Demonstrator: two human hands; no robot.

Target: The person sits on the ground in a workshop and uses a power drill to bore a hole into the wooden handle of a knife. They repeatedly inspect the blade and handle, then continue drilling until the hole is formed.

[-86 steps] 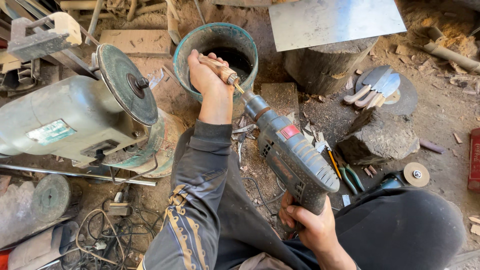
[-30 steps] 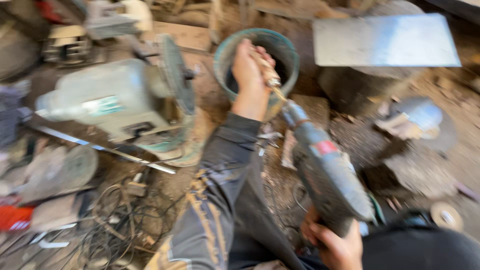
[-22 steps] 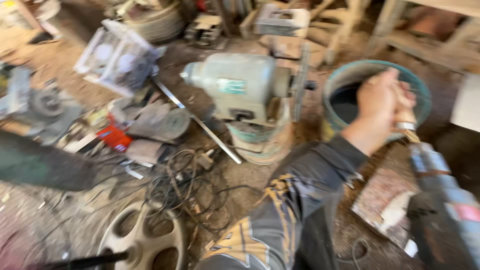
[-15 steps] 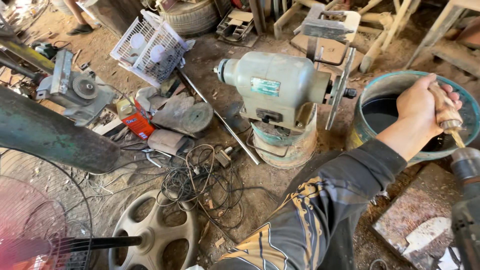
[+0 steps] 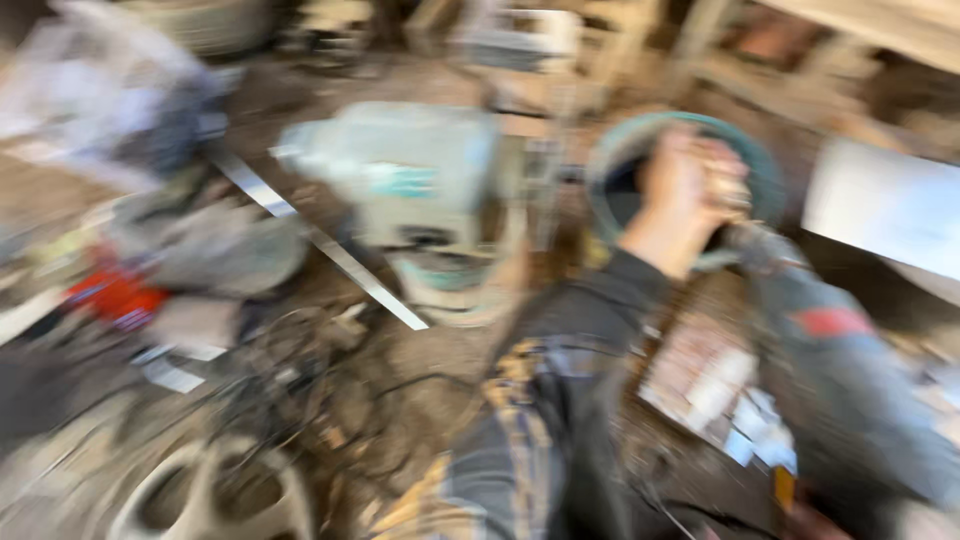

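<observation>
The left hand (image 5: 680, 190) is wrapped tight around the front of the drill (image 5: 850, 380), over the bucket (image 5: 770, 165), and I cannot tell how the right hand holds, so the drill could twist and hurt the fingers.

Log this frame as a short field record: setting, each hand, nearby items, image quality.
setting: cluttered workshop floor
left hand: closed around a small piece at the front end of the power drill, over the teal bucket
right hand: barely in view at the bottom edge
nearby: bench grinder, metal strip
image quality: heavy motion blur
</observation>
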